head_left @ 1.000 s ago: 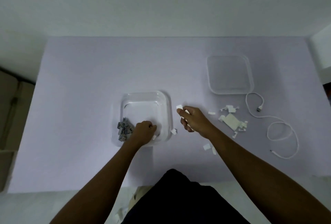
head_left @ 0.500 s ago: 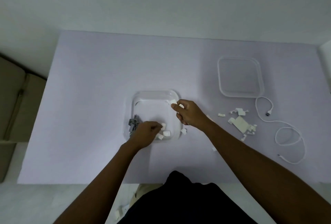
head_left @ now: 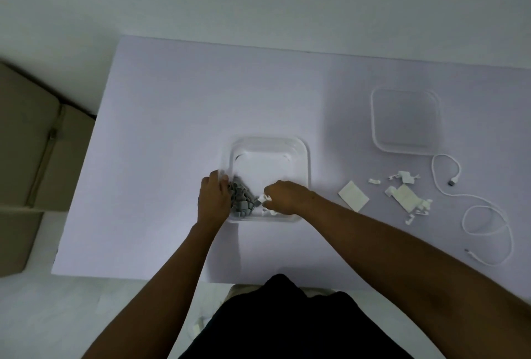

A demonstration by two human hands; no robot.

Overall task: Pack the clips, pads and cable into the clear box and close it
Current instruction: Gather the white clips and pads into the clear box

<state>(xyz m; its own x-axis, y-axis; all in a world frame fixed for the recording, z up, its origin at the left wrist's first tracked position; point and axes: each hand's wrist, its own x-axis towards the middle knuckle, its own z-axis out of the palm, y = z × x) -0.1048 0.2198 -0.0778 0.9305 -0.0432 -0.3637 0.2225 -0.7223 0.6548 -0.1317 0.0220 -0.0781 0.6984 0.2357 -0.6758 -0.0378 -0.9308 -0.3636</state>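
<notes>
Lavender tabletop (head_left: 161, 128) carries the clear box (head_left: 304, 157). Inside it, the right hand (head_left: 287, 196) pinches white clips (head_left: 263, 200); the left hand (head_left: 214, 197) grips the box's left wall beside grey clips (head_left: 241, 200). Lid (head_left: 406, 121), pads (head_left: 354, 200) and cable (head_left: 485, 215) lie rightward.

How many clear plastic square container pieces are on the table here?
2. The clear box sits at centre under both hands; its lid lies apart, further right, beyond the cable.

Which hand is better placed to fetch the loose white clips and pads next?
Right. The right hand is on the side of the clear plastic box nearest the scattered white clips and pads; the left hand steadies the box's far wall.
</notes>
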